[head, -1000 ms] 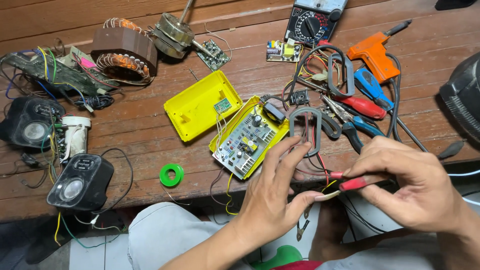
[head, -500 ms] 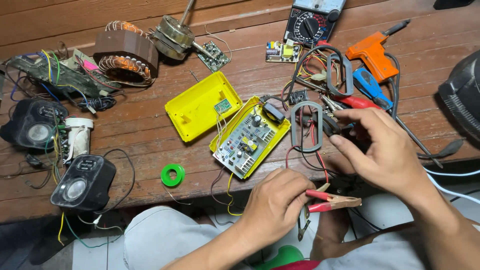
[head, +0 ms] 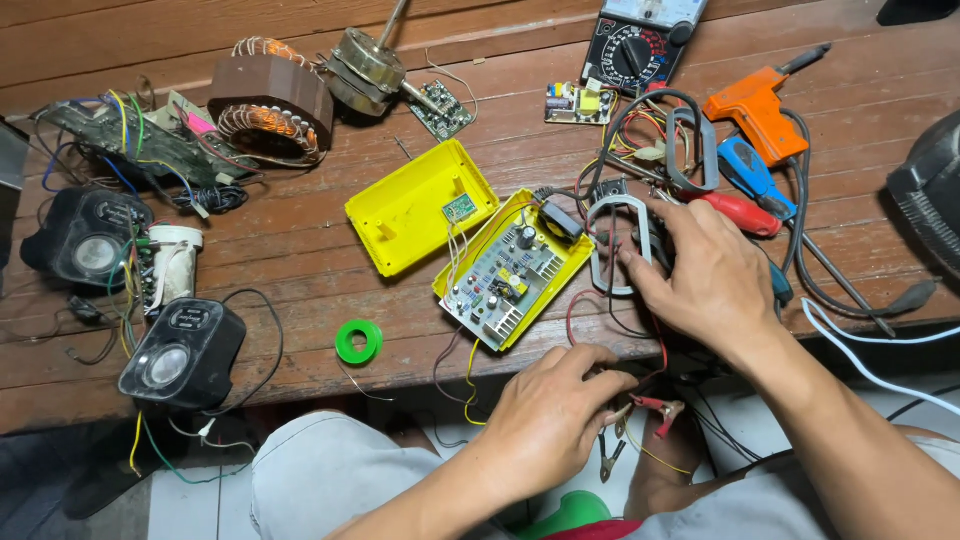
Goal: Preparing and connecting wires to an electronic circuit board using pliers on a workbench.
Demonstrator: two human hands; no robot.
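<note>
My left hand (head: 555, 410) is below the table's front edge, pinching the lead of a red crocodile clip (head: 657, 408); a black clip (head: 608, 462) dangles beside it. My right hand (head: 705, 275) lies on a pile of tools, its fingertips curled at a dark part beside grey-handled pliers (head: 603, 245). What the fingers hold is hidden. Just left of that hand lies an open yellow case with a circuit board (head: 500, 282) and a small black fan, wires trailing off it toward my left hand.
A yellow lid (head: 410, 215), green tape roll (head: 358, 341), multimeter (head: 640, 40), orange soldering gun (head: 750, 105), red-handled screwdriver (head: 745, 212), motor stator (head: 270, 105), two black speakers (head: 180, 350) and loose boards crowd the wooden table (head: 300, 260). My knees are below its edge.
My right hand let go of the red clip and moved up onto the tool pile. My left hand took over the clip lead and stayed low at the table's edge.
</note>
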